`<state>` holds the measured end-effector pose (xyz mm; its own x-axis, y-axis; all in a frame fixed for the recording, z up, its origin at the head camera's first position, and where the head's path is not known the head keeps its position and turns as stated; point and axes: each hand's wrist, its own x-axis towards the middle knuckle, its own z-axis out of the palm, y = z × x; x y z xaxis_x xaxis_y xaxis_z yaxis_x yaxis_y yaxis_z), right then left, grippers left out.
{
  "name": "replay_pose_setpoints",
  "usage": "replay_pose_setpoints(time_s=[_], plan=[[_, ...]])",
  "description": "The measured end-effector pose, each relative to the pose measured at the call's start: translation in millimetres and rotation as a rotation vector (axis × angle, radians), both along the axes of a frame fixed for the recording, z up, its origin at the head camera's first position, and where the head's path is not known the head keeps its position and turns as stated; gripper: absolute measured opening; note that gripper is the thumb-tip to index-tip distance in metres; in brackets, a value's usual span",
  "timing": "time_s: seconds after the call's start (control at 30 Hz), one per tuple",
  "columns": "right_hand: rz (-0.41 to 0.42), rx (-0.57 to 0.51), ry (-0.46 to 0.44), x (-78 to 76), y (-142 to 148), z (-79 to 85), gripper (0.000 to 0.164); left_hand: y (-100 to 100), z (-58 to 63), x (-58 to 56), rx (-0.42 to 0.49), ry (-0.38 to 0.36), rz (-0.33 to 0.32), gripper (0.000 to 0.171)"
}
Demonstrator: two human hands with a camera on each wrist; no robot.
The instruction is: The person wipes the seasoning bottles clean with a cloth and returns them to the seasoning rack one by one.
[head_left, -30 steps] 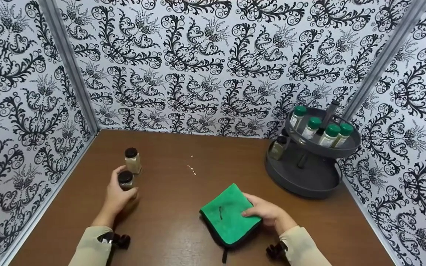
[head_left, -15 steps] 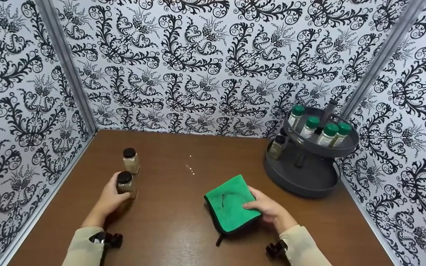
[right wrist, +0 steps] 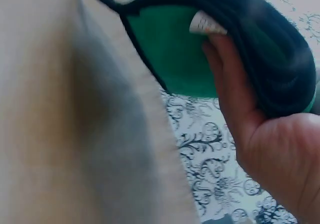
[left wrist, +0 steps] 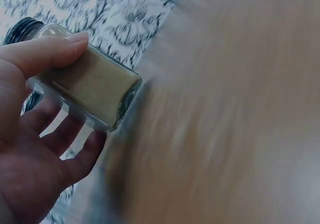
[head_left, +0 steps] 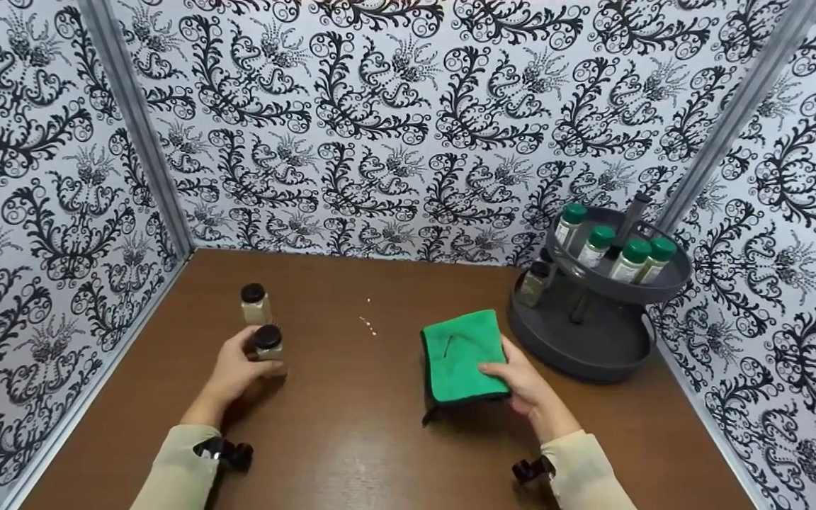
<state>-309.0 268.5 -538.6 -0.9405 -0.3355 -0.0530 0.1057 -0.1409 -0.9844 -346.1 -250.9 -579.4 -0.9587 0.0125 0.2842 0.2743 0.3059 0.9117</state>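
green cloth [head_left: 466, 358]: in the right hand, on the right side of the table [head_left: 351, 425], seemingly raised off it; folded near square, so no clear long axis.
right hand [head_left: 527, 386]: grips the cloth by its near right edge, thumb on top, fingers underneath; a small white tag [right wrist: 204, 24] pokes out by the fingertips.
left hand [head_left: 234, 368]: grips a glass jar [left wrist: 95, 87] between thumb on one side and curled fingers on the other.
held jar: left side of the table, black cap up, long axis roughly upright; whether its base touches the wood i cannot tell.
standing jar [head_left: 256, 309]: black-capped, upright, just beyond the left hand; touching the held one or not, i cannot tell.
white specks [head_left: 373, 333]: between the hands, in a short slanting row with one more farther off; they lie to the far left of the cloth and to the far right of the held jar. the cloth's left edge is nearer to them than the left hand.
two-tier rack [head_left: 571, 360]: far right, four green-capped jars [head_left: 596, 248] on top, a dark-capped jar [head_left: 533, 287] on the lower tray's left.
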Motion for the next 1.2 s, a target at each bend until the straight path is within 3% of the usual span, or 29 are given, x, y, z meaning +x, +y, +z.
replay_pose_setpoints(time_s=[0.23,0.4,0.67,0.93,1.2], plan=[[-0.162,-0.035,-0.013,-5.6,-14,17.0,0.092,46,11.1,-12.9,0.095,0.054,-0.085,0.056],[-0.272,-0.064,-0.023,-12.1,-24,26.5,0.09,86,13.5,-28.5,0.153,0.085,-0.137,0.054],[-0.422,-0.011,-0.059,-24.3,-35,24.5,0.087,143,15.0,-48.1,0.2,0.042,-0.143,0.053],[-0.475,0.013,-0.044,-30.1,-48,7.4,0.074,186,22.7,-45.0,0.236,0.015,-0.2,0.052],[-0.467,0.057,0.03,-29.8,-61,0.1,0.065,198,22.8,-30.9,0.213,0.025,-0.238,0.046]])
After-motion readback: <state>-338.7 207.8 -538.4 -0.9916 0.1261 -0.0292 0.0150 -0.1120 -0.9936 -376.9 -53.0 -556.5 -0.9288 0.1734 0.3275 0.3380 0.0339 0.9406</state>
